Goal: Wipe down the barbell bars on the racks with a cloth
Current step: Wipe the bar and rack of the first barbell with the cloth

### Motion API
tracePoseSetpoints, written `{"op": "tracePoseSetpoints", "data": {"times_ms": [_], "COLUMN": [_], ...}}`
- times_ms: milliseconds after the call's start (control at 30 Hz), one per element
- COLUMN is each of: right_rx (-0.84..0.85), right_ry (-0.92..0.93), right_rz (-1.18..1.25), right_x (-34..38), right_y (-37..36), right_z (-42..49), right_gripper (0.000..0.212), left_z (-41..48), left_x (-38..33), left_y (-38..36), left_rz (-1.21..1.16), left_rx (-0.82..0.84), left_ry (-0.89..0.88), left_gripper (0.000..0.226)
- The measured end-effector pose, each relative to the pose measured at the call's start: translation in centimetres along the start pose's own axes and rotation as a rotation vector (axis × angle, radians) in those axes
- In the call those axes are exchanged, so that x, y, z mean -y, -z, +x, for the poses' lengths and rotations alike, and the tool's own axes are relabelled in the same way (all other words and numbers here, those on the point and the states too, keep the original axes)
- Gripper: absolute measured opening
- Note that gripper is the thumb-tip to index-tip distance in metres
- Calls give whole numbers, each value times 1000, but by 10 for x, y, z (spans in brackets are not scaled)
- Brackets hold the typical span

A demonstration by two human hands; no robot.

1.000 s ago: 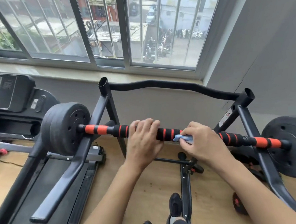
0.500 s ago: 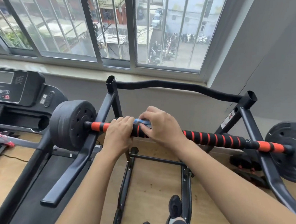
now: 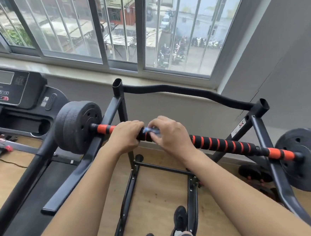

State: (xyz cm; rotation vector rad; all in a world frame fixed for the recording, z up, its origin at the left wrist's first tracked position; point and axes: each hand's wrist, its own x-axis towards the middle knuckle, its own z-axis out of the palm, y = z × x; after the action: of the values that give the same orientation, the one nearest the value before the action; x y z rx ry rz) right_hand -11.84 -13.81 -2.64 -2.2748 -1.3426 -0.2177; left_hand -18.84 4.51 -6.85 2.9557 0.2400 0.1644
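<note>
**Cloth pinched at the left end of the bar, long clean run open to the right**

While the barbell bar lies across the rack through the middle of the frame, I have both hands on its left third. My left hand is wrapped over the foam, its grip pressed closed around the bar; I judge it is there to stop the bar rolling in its cradles while the other hand rubs. My right hand sits just beside it, the two nearly touching, its grip pinching the blue cloth against the top of the bar. Only a small fold of cloth shows between the knuckles; the rest is hidden under the fingers.

For room: to the left, a short orange-and-black stretch remains before the left weight plate, and my left hand blocks that way, so it would have to shift first. To the right the striped foam runs free, down towards the lower right of the frame, until the right weight plate ends it. The rack's upright crosses near that end, the one pinch point I would watch. The treadmill in the upper left stands well clear.
</note>
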Motion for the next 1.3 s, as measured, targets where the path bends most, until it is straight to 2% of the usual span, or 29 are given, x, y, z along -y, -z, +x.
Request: {"op": "tracePoseSetpoints", "data": {"times_ms": [100,167,300,467,533,633,733,800,867,900,1033,1067,1300], "right_rx": [249,383,187,-97,-81,63,58,91,198,209,-121,-151,81], "right_ry": [173,157,-23,-249,-328,-359,-250,-145,-44,-41,-259,-274,-268], "right_rz": [-174,-154,-25,-14,-64,-100,-130,-46,41,62,197,184,75], "right_x": [3,-1,-23,-69,-87,-88,-80,-79,-80,-83,-97,-96,-74], "right_y": [-32,-35,6,71,75,61,54,62,75,80,84,79,43], "right_z": [-42,-65,-76,-59,-50,-49,-63,-78,-92,-94,-73,-68,-93], "right_gripper": [4,7,17,9,11,19,24,20,15,13,13,13,6], "left_z": [3,4,5,-4,-5,1,12,17,18,18,23,23,33], "left_x": [2,3,-1,-42,-77,-119,-129,-128,-127,-126,-125,-125,-122], "left_y": [0,1,7,-13,-33,-59,-65,-65,-67,-67,-67,-68,-67], "left_rz": [12,10,-60,1,-14,20,56,90,121,133,152,160,146], "left_rx": [35,57,99,-244,-324,-400,-492,-514,-526,-533,-557,-561,-544], "left_ry": [9,19,-2,-212,-271,-190,-69,-55,-77,-83,-100,-105,-103], "left_gripper": [23,26,34,37,42,36,10,8,9,10,12,12,20]}}
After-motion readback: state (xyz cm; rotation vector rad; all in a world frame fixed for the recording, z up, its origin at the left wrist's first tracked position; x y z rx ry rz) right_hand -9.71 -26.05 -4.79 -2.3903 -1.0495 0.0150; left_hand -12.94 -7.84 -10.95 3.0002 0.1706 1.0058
